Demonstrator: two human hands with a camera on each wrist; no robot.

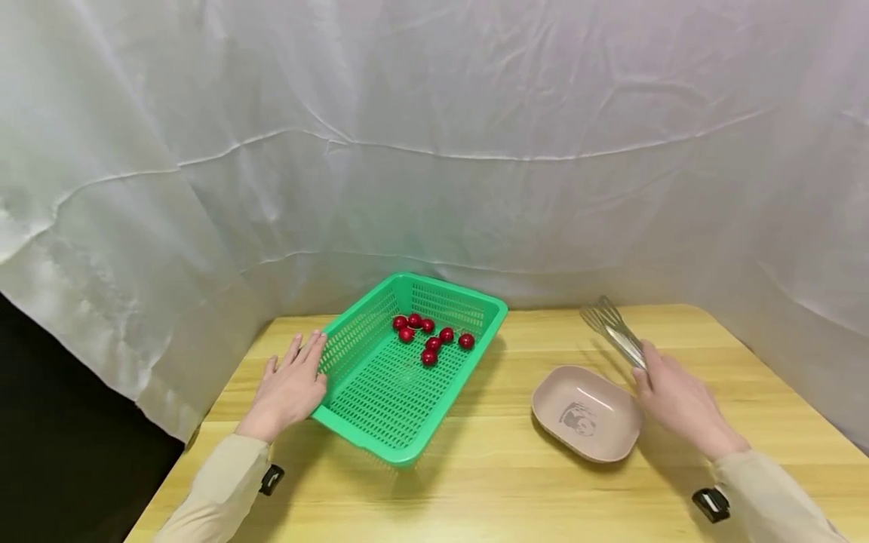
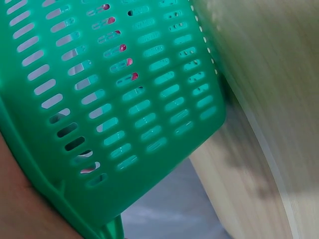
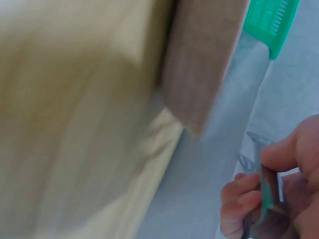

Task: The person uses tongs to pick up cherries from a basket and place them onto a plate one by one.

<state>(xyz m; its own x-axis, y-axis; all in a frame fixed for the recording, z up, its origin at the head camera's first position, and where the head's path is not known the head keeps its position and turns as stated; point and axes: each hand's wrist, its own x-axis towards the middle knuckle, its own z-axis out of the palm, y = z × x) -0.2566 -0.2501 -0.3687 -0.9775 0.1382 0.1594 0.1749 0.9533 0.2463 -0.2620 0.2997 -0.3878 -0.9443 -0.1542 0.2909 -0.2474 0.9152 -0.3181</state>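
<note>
My left hand (image 1: 288,392) grips the left rim of a green slotted plastic basket (image 1: 448,418), its fingers laid over the edge. The basket's near end looks raised, with a shadow below it on the tabletop. Several red cherries (image 1: 429,357) are grouped toward the far end inside. In the left wrist view, the basket's outer wall (image 2: 65,159) fills much of the frame and hides most of that hand. My right hand (image 1: 682,400) holds metal tongs (image 1: 623,341), their slotted heads pointing up and away, to the right of a pinkish-beige bowl (image 1: 600,396).
The bowl has a panda print inside and stands on a light wooden table (image 1: 489,483). Pale fabric (image 1: 434,204) hangs behind and along both sides of the table. A dark area (image 1: 61,437) lies beyond the table's left edge.
</note>
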